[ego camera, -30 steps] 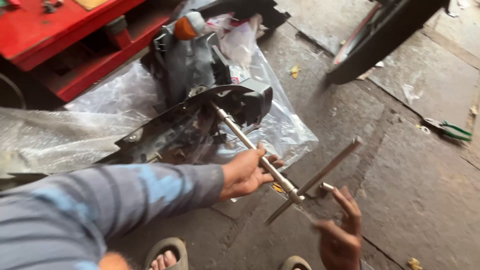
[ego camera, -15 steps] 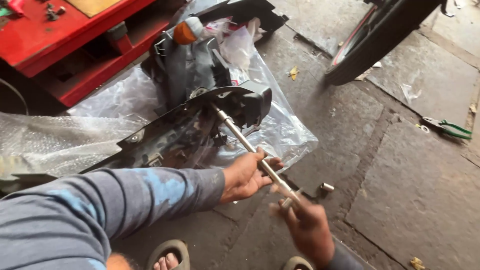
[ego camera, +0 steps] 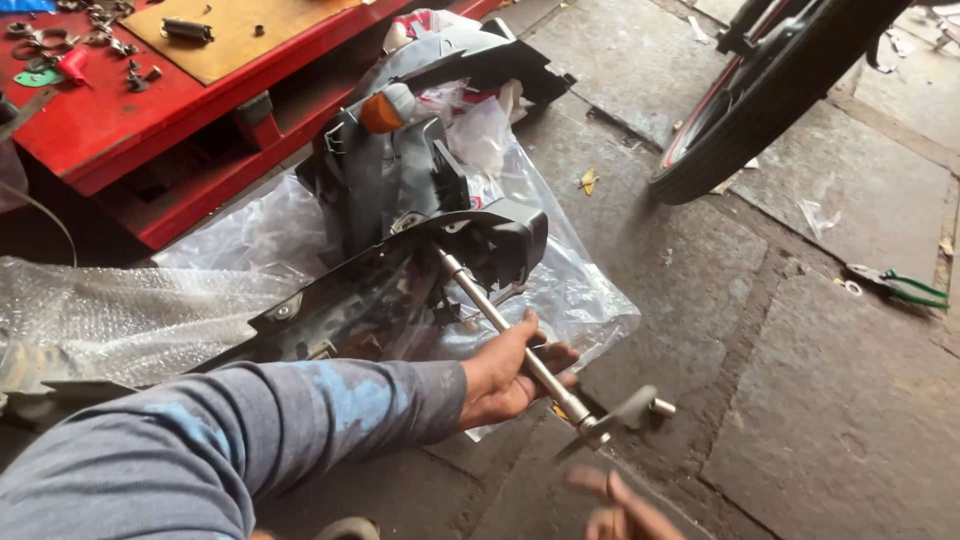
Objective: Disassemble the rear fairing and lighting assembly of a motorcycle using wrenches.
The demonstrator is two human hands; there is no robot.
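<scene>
My left hand is closed around the metal shaft of a T-handle wrench. The shaft slants up and left into a black plastic motorcycle body panel lying on clear plastic sheeting. The wrench's crossbar is motion-blurred at the near end, just right of my left hand. My right hand is at the bottom edge, blurred, fingers apart, just below the crossbar and not touching it. An orange indicator lamp sits on the grey part behind the panel.
A red workbench with loose small parts stands at the upper left. A motorcycle tyre leans in at the upper right. Green-handled pliers lie on the stone floor at the right. Bubble wrap covers the left.
The crossbar has turned and is now blurred with spin. My right hand went to the handle end half a second ago and has now dropped below it. My left hand kept its hold on the shaft.
</scene>
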